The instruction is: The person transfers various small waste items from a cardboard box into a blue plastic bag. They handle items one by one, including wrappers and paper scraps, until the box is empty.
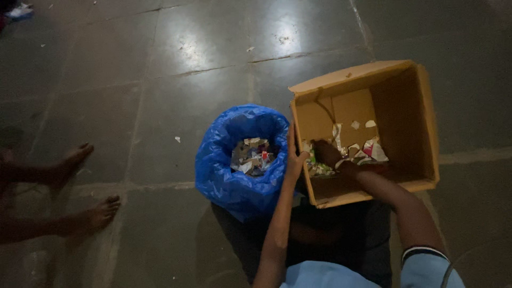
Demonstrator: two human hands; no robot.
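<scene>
An open brown cardboard box (405,106) stands on the stone floor with torn paper scraps (368,149) in its bottom. My right hand (328,153) reaches down inside the box among the scraps; whether it grips any is hidden. My left hand (294,154) rests flat against the box's left wall, next to a blue plastic bag (224,176). The bag stands open beside the box, with a heap of paper bits (253,156) inside.
Another person's two bare feet (80,184) rest on the floor at the left. Small paper scraps (177,139) lie scattered on the dark floor tiles (176,69). A pale object (20,10) sits in the top left corner.
</scene>
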